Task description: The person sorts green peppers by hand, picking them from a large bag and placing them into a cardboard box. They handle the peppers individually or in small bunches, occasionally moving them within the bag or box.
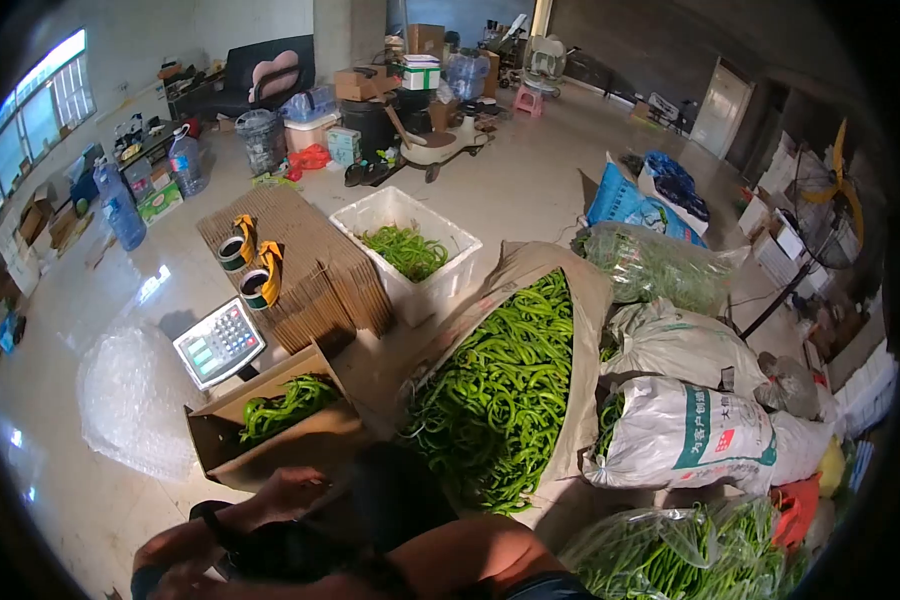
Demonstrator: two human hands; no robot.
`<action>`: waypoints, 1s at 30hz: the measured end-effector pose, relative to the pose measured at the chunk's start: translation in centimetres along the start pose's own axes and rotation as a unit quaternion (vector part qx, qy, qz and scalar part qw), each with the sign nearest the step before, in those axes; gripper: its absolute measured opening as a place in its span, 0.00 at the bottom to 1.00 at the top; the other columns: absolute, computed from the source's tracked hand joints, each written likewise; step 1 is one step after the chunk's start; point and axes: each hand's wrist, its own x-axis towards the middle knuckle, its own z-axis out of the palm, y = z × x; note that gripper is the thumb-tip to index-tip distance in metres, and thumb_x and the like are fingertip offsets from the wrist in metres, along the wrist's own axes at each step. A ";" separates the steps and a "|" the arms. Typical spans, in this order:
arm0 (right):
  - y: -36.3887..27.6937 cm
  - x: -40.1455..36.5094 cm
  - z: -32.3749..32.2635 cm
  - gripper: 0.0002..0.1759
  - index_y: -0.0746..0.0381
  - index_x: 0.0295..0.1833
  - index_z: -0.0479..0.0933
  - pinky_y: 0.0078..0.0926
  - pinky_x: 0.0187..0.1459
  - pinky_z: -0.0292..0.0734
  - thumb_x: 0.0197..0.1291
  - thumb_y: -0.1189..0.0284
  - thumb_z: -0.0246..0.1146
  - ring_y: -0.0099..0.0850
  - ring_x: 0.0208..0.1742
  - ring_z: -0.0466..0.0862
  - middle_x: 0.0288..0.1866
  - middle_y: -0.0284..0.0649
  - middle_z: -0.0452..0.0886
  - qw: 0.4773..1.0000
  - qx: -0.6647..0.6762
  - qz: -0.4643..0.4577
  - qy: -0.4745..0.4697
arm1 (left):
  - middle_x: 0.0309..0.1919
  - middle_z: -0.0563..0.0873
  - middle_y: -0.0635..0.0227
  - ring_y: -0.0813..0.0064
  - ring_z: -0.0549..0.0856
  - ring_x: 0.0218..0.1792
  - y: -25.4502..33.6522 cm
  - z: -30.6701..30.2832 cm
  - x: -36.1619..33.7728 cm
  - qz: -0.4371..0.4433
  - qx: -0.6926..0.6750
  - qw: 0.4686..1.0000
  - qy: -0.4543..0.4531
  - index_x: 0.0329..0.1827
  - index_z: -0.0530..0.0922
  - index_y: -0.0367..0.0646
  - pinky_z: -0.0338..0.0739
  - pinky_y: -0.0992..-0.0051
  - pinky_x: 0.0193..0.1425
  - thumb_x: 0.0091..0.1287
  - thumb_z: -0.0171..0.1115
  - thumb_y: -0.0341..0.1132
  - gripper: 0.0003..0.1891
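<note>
My left hand is in shadow by the near edge of an open cardboard box. Its fingers look bent, but whether they hold anything is unclear. What seems to be my right hand lies dark at the bottom left, against my left forearm; its fingers cannot be made out. Green peppers lie in the box. Behind it, a scale's keypad and display face up. Right of my knees, a large open sack is full of long green peppers.
A white foam box holds some peppers. Two tape rolls rest on stacked flat cardboard. Bubble wrap lies left. Filled bags line the right side, near a standing fan.
</note>
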 end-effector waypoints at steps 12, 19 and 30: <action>8.8 -16.7 -4.0 0.14 0.62 0.52 0.79 0.37 0.39 0.81 0.63 0.71 0.68 0.48 0.41 0.86 0.39 0.48 0.84 0.898 -0.172 0.360 0.185 | 0.37 0.87 0.60 0.73 0.84 0.34 1.6 1.2 0.5 0.143 -0.020 0.968 0.205 0.47 0.84 0.39 0.79 0.74 0.37 0.69 0.64 0.29 0.08; 14.7 -21.9 -5.7 0.14 0.65 0.50 0.81 0.41 0.49 0.80 0.62 0.69 0.68 0.50 0.46 0.85 0.43 0.50 0.85 0.845 -0.374 0.380 0.035 | 0.34 0.83 0.70 0.80 0.82 0.38 1.3 -7.8 -7.2 0.137 -0.120 0.897 0.402 0.45 0.80 0.34 0.77 0.77 0.47 0.71 0.57 0.24 0.05; 15.6 -23.4 -4.0 0.13 0.66 0.50 0.81 0.38 0.49 0.79 0.62 0.72 0.68 0.48 0.46 0.85 0.43 0.49 0.86 0.803 -0.340 0.469 0.143 | 0.31 0.84 0.64 0.75 0.83 0.27 -15.0 -3.9 -11.6 -0.005 -0.437 0.673 0.597 0.49 0.80 0.33 0.77 0.75 0.33 0.74 0.58 0.32 0.10</action>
